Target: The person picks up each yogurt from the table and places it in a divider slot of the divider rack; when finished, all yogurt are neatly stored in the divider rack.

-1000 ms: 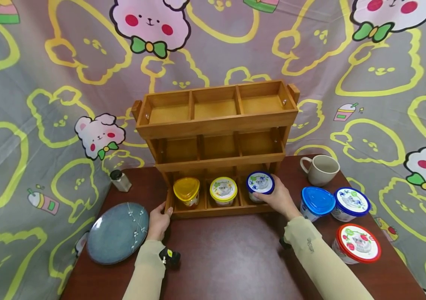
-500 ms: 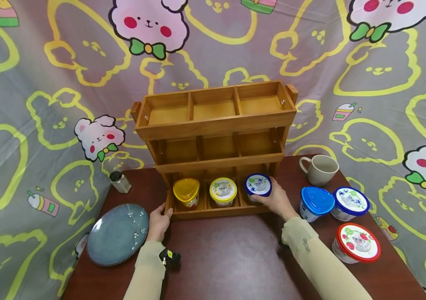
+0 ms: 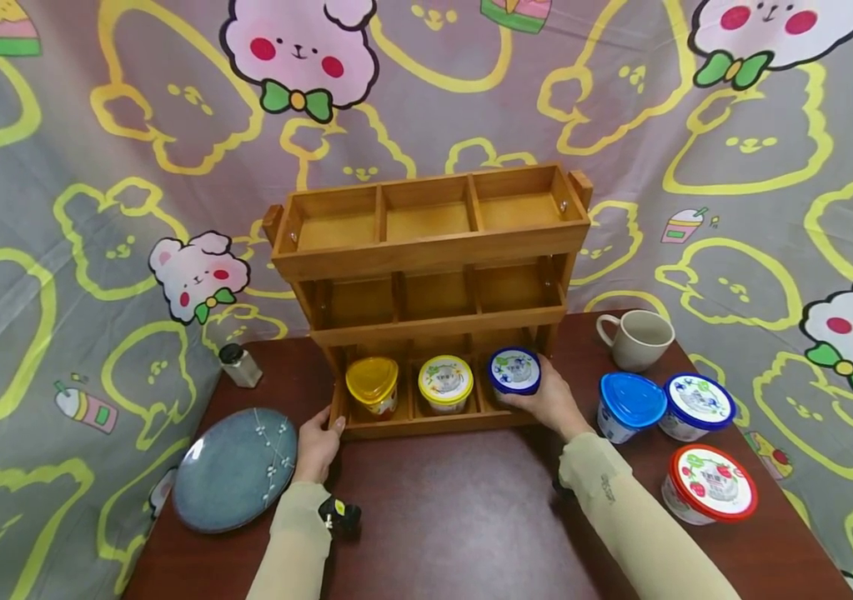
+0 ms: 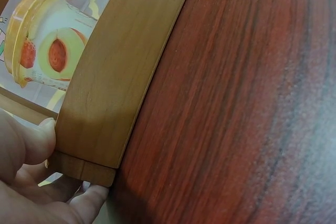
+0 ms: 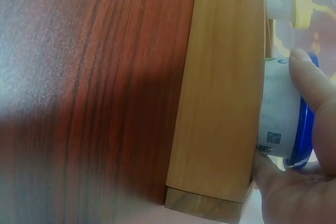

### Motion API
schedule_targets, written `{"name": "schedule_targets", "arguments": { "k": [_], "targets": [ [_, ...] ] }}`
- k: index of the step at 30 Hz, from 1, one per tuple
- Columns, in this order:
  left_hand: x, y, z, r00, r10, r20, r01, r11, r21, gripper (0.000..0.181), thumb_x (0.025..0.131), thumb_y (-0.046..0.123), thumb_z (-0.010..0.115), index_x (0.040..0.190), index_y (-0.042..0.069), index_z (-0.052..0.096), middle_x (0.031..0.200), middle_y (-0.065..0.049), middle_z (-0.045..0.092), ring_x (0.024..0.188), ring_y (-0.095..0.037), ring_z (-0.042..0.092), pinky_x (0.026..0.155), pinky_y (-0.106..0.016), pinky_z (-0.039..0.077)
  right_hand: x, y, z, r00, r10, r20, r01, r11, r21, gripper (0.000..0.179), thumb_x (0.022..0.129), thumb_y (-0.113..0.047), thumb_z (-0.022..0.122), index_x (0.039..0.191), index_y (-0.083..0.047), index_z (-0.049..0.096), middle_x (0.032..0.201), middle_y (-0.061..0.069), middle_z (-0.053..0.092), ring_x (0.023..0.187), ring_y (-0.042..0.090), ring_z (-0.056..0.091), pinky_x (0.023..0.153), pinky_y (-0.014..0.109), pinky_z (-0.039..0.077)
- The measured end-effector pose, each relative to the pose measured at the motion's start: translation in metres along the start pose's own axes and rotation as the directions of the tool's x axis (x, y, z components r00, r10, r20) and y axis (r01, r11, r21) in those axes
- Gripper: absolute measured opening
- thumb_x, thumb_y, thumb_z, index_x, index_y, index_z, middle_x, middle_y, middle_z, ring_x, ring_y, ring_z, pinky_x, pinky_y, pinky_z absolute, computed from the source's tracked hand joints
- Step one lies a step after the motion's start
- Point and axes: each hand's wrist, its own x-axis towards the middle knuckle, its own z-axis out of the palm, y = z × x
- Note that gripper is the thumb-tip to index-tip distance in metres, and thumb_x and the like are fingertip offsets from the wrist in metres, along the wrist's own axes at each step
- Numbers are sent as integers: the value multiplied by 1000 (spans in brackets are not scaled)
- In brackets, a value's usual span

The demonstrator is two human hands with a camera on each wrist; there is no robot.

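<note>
A three-tier wooden shelf [image 3: 434, 248] stands on the table. My left hand [image 3: 318, 446] holds its lower left corner, thumb on one face and fingers round the other side, as the left wrist view [image 4: 31, 182] shows. In the bottom tier's right compartment is a round tub with a dark blue lid [image 3: 514, 372]. My right hand [image 3: 552, 402] grips this tub from the right; in the right wrist view its thumb lies along the white side. A yellow-lidded round tub [image 3: 446, 382] fills the middle compartment, and a tub with a yellow-orange three-cornered lid [image 3: 373, 385] the left one.
On the right are a beige mug [image 3: 639, 340], a tub with a light blue three-cornered lid [image 3: 629, 404], another dark-blue-lidded tub [image 3: 699, 404] and a red-lidded tub [image 3: 709, 485]. A blue-grey plate [image 3: 234, 469] and a small black-capped shaker [image 3: 241, 365] are on the left.
The dark-blue-lidded tub has moved slightly left and down in the right compartment, and my right hand has gone with it. The thumb has slid off the lid's front edge. My left hand keeps its place.
</note>
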Motion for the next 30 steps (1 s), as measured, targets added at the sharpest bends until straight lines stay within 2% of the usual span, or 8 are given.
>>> {"name": "schedule_targets", "arguments": {
  "k": [8,15,18,20,23,26,28,30],
  "targets": [
    [2,-2,1,1000,9,-8,-9,1000,-5,49,102,8,52,145,-10,40,146,-31,42,133,-43,41,111,-54,31,0,-1,1,1000,25,18,-25,1000,7,112,75,-36,87,151,9,19,142,36,40,129,49,43,108,59,34],
    [0,-1,1,1000,12,-5,-12,1000,-15,49,102,9,53,146,-10,40,146,-31,41,133,-44,40,111,-55,30,-13,-16,-12,997,60,54,-59,998,-17,127,76,-40,86,154,7,-2,148,40,25,135,53,31,110,62,29],
    [-3,-1,0,1000,-5,5,5,1000,-10,50,103,9,52,147,-9,38,147,-31,40,134,-44,38,112,-56,29,-29,-27,-30,996,69,64,-66,997,-44,125,79,-42,83,156,4,-4,150,39,21,136,53,29,109,63,29],
    [-5,0,-1,1000,-11,10,11,1000,-2,50,103,9,51,147,-9,37,148,-30,39,136,-44,36,112,-56,28,-41,-35,-47,997,49,63,-45,997,-64,118,81,-41,81,156,3,1,151,38,22,136,53,30,107,64,30],
    [-6,0,-2,1000,-9,9,9,1000,10,50,103,9,51,147,-9,37,148,-30,38,136,-44,35,112,-56,28,-60,-41,-77,998,-47,37,51,992,-118,105,83,-39,80,156,1,16,148,34,31,131,50,38,103,64,36],
    [-5,1,-2,1000,-4,8,4,1000,14,50,103,10,51,147,-10,37,148,-31,38,136,-44,35,112,-56,28,-76,-41,-110,990,-142,4,141,974,-176,94,84,-36,80,153,-1,28,144,31,38,127,49,42,99,65,39],
    [-4,2,-1,1000,-6,13,6,1000,10,50,104,11,51,147,-10,37,148,-31,38,136,-44,36,112,-56,28,-83,-38,-133,984,-177,-9,170,961,-217,91,83,-35,81,152,0,32,144,32,38,126,50,41,98,67,38],
    [-3,3,-1,1000,-11,19,11,1000,6,50,104,11,51,148,-9,36,148,-32,38,136,-44,36,112,-56,28,-87,-31,-154,984,-180,-6,172,949,-263,92,83,-36,81,151,2,32,143,34,37,124,52,42,96,68,39]
  ]
}}
